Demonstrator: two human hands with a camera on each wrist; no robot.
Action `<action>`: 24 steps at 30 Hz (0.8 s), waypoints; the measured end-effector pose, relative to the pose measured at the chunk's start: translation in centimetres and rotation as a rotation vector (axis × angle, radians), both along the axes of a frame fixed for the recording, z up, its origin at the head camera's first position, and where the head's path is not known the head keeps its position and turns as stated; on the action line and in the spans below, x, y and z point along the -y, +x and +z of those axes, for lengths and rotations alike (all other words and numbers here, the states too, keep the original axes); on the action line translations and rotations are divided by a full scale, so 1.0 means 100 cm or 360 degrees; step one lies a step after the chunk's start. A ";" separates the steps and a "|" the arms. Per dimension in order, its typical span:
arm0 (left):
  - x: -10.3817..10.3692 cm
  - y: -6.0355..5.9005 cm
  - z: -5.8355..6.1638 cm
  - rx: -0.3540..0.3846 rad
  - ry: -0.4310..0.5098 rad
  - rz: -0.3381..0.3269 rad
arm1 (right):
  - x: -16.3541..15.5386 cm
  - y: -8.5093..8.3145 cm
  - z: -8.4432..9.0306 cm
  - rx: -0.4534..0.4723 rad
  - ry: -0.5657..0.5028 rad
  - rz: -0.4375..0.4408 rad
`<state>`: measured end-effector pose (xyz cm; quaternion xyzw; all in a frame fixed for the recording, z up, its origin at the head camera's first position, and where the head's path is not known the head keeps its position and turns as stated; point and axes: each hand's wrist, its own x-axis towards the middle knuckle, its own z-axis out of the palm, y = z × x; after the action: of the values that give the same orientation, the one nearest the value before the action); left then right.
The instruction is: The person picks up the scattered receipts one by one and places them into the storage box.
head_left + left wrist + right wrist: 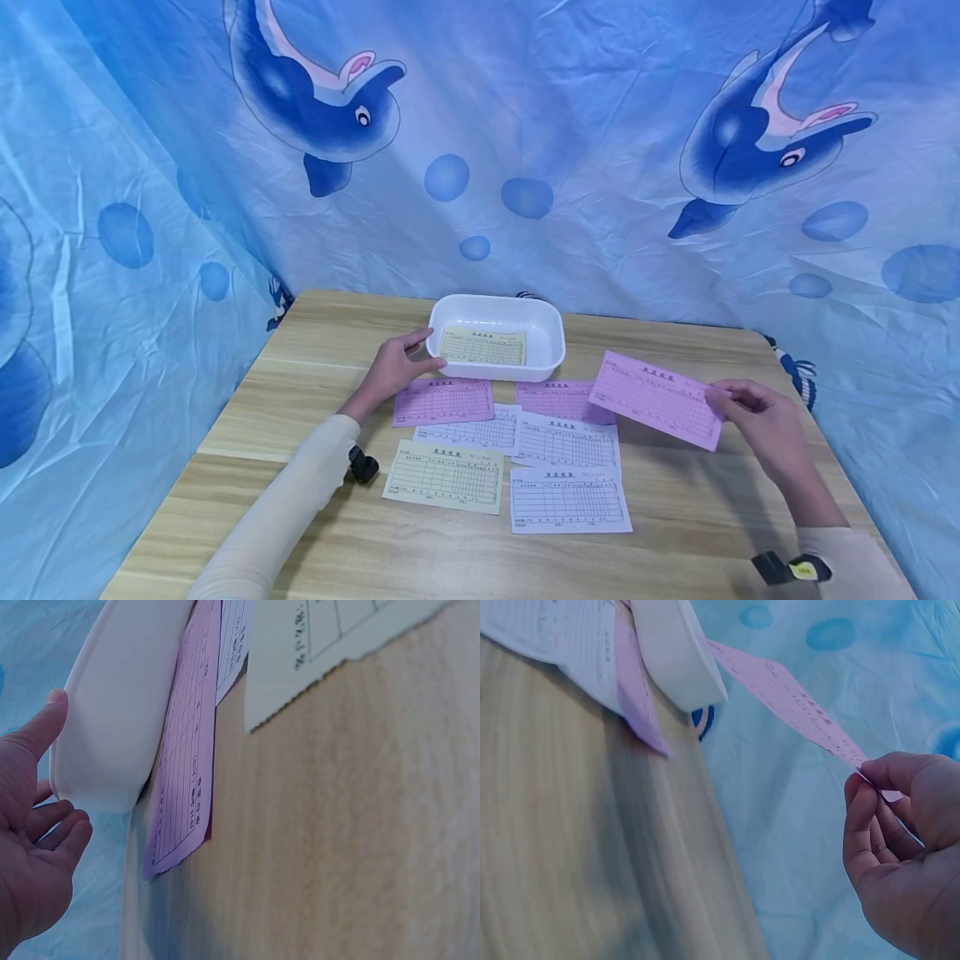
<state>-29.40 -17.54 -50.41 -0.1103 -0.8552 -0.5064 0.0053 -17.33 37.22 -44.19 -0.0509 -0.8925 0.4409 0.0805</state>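
Note:
My right hand (738, 402) pinches the right end of a pink printed slip (656, 398) and holds it in the air over the table's right side; the right wrist view shows the pink slip (795, 701) caught between thumb and fingers (870, 791). My left hand (401, 362) rests at the left end of a white tray (555, 325), thumb and fingers relaxed against its wall (112, 727). A yellow slip (482, 346) lies inside the tray. Several pink, white and yellow slips lie flat in front of the tray.
The wooden table (675, 517) is ringed by a blue dolphin-print cloth (525, 150). On it lie a pink slip (442, 401), a yellow slip (444, 476) and a white slip (568, 499), among others. Bare wood shows near the front edge and at both sides.

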 end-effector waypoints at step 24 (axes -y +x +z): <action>0.001 0.001 0.004 -0.0006 -0.0017 -0.0020 | 0.097 -0.087 0.019 -0.0216 -0.0455 0.0171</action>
<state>-29.33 -17.60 -50.05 -0.1167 -0.8571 -0.5017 0.0033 -25.99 27.52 -42.30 0.0158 -0.8145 0.5696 0.1090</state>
